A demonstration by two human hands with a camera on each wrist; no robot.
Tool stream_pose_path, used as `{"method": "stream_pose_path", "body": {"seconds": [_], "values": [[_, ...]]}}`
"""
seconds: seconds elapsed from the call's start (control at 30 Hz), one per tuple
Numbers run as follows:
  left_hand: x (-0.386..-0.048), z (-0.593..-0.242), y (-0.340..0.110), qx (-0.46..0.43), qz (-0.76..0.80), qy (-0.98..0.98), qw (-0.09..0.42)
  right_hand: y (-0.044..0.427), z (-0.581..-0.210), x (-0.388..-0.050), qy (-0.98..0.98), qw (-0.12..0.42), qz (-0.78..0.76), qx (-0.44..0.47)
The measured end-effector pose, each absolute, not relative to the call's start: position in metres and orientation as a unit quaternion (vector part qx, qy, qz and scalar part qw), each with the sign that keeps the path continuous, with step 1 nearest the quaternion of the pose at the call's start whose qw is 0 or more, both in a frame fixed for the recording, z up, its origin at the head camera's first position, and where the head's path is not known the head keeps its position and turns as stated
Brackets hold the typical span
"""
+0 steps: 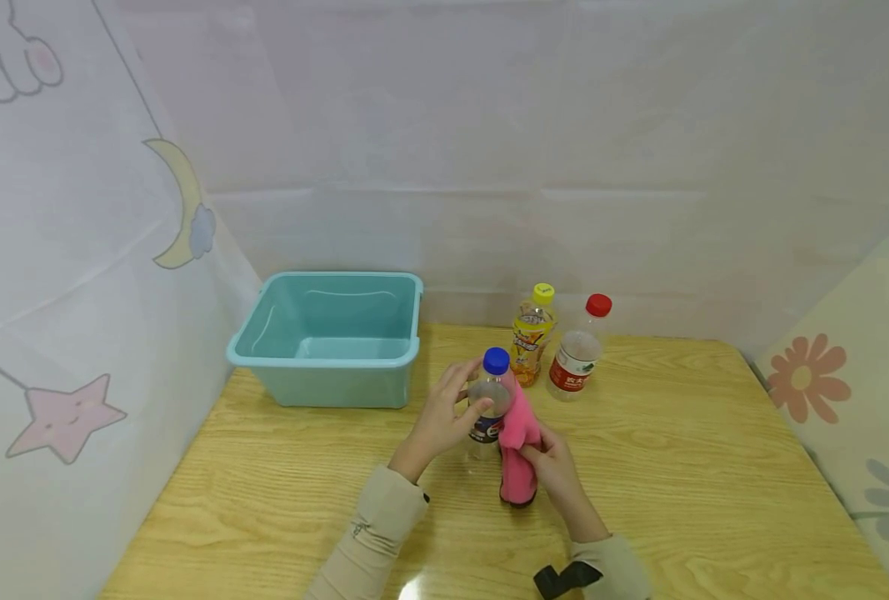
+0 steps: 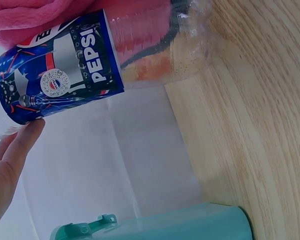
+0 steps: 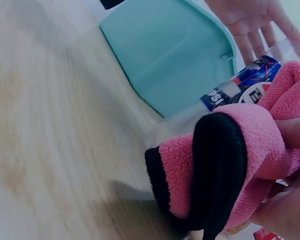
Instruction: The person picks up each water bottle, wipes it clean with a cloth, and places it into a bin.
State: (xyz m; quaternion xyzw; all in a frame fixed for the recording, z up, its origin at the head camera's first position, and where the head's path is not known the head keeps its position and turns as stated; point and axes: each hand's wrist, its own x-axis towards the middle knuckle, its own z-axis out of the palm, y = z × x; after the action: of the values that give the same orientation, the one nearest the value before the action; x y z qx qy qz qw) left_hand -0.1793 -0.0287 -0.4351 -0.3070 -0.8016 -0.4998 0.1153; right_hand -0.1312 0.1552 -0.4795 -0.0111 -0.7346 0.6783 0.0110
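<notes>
Wood tabletop [image 1: 684, 467], bottle [image 1: 486, 429] between hands [image 1: 444, 418] [image 1: 555, 473].

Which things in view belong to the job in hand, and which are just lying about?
In use:
blue-capped Pepsi bottle, touched by the left hand
pink cloth, held by the right hand

Untouched, seemingly idle:
teal plastic bin
yellow-capped bottle
red-capped bottle

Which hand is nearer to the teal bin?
Left: the left hand, at the Pepsi bottle, is right of the teal bin; the right hand, holding the pink cloth, is farther right.
</notes>
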Motion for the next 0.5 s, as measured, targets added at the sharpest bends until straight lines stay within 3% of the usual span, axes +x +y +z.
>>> {"method": "stream_pose_path", "body": {"seconds": [0.2,0.5], "values": [[-0.1793,-0.4349,-0.0285,-0.307,-0.502,-0.801,0.112,0.1555,-0.4835,-0.1311,-0.739,0.005,0.673,-0.018],[-0.1807,-0.4343,-0.0315,-0.306,-0.505,-0.802,0.09,0.1584,-0.4828,-0.1308,-0.766,0.038,0.642,-0.007]]}}
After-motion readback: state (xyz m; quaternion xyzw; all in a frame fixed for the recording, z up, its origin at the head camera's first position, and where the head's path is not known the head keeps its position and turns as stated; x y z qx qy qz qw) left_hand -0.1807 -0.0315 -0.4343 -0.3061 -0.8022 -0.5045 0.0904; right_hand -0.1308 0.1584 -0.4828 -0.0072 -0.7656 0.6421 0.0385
